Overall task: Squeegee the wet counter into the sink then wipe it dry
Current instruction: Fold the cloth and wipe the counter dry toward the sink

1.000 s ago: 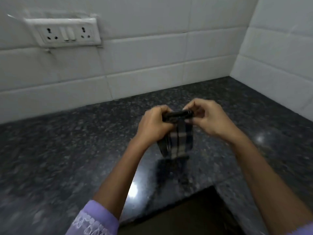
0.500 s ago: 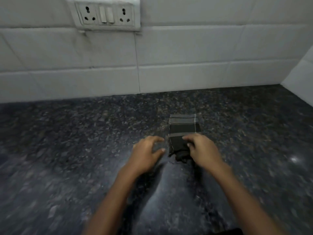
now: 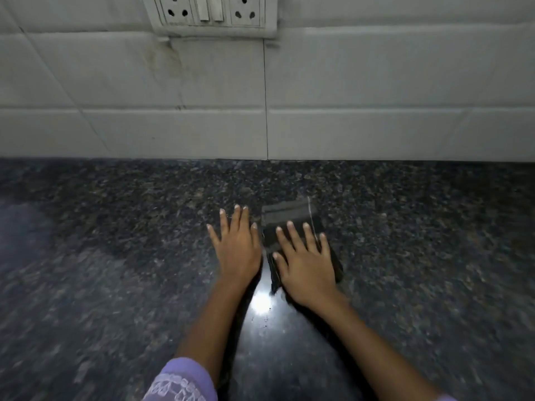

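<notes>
Under the right hand point(image 3: 307, 261), flat with fingers spread, a folded cloth point(image 3: 289, 224) is pinned for wiping; the left hand point(image 3: 237, 244) lies flat beside it, steadying on the counter point(image 3: 115, 256).

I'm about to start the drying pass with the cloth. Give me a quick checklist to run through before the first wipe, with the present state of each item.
1. Folded cloth lies flat on the granite counter: ok.
2. Right hand presses flat on the cloth, fingers straight: ok.
3. Left hand rests on bare counter beside the cloth, off it: ok.
4. Counter around the hands free of objects: ok.
5. Water squeegeed off: cannot tell; the surface only shows glare.
6. Socket panel sits on the wall above the counter: ok.
</notes>
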